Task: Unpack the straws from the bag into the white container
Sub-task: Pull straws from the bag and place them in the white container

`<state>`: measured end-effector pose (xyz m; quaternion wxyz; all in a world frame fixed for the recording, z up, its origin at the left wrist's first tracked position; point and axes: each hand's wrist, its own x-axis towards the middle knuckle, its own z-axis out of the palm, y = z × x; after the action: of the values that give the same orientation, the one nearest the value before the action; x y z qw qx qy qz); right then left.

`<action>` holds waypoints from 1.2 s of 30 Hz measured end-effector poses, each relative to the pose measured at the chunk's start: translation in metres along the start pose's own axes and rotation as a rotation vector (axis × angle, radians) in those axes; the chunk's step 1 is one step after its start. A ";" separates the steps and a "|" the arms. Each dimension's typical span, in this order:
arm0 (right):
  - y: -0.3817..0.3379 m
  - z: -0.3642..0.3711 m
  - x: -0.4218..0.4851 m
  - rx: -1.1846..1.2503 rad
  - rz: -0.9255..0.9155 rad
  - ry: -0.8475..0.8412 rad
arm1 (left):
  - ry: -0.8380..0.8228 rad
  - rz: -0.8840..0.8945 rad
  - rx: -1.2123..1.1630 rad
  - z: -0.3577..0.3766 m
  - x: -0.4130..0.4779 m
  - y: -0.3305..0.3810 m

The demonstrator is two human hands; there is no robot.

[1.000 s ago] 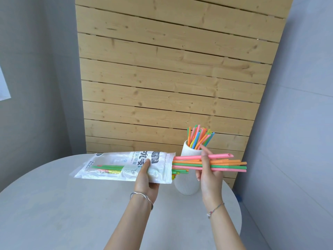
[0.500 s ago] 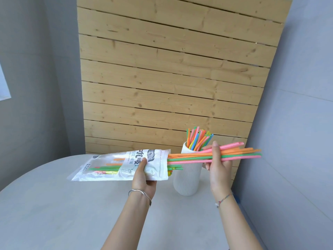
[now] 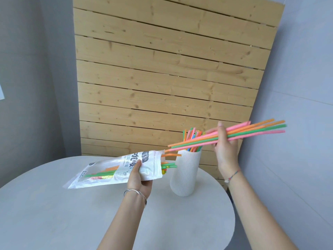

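Note:
My left hand [image 3: 139, 179] grips a white plastic straw bag [image 3: 115, 169] near its open right end, holding it roughly level above the table. Green, orange and yellow straws remain inside the bag, some poking out of its mouth. My right hand [image 3: 225, 147] is shut on a bundle of pink, orange and green straws [image 3: 252, 131], fully out of the bag and tilted up to the right, above and beside the white ribbed container [image 3: 185, 175]. That container stands upright on the table with several coloured straws [image 3: 191, 137] in it.
A round light-grey table [image 3: 90, 213] carries the container near its far right edge. A wooden slatted panel [image 3: 162, 69] stands right behind the table. Grey walls close in at the left and right.
My right hand has drawn the straw bundle out of the bag, lifted it up and to the right, and tilted it. The left hand with the bag has tipped slightly.

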<state>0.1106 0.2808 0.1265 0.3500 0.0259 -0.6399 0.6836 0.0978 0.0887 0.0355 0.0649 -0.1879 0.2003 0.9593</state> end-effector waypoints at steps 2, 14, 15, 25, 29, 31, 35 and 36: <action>-0.010 -0.006 0.016 -0.038 -0.056 0.013 | 0.017 -0.011 -0.007 -0.001 0.002 0.001; -0.019 -0.016 0.053 -0.436 -0.217 -0.163 | 0.027 -0.009 -0.014 0.005 -0.004 0.000; -0.019 -0.014 0.053 -0.471 -0.206 -0.211 | 0.025 -0.008 -0.008 0.006 -0.005 0.000; 0.004 0.006 0.057 -0.648 0.033 -0.447 | -0.004 -0.004 -0.021 0.004 -0.004 0.001; 0.006 0.012 0.061 -0.639 -0.008 -0.332 | 0.002 -0.007 -0.017 0.004 -0.003 0.001; 0.012 0.012 0.060 -0.843 -0.031 -0.458 | -0.014 -0.010 -0.016 0.004 -0.004 0.001; 0.017 0.010 0.052 -0.798 -0.012 -0.513 | -0.005 -0.016 0.000 0.004 -0.003 0.001; 0.015 0.010 0.051 -0.723 -0.055 -0.455 | -0.005 -0.016 0.001 0.004 -0.003 0.001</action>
<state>0.0605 0.2956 0.1395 0.2044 0.0685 -0.8985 0.3825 0.0990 0.0893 0.0399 0.0733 -0.1873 0.1989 0.9592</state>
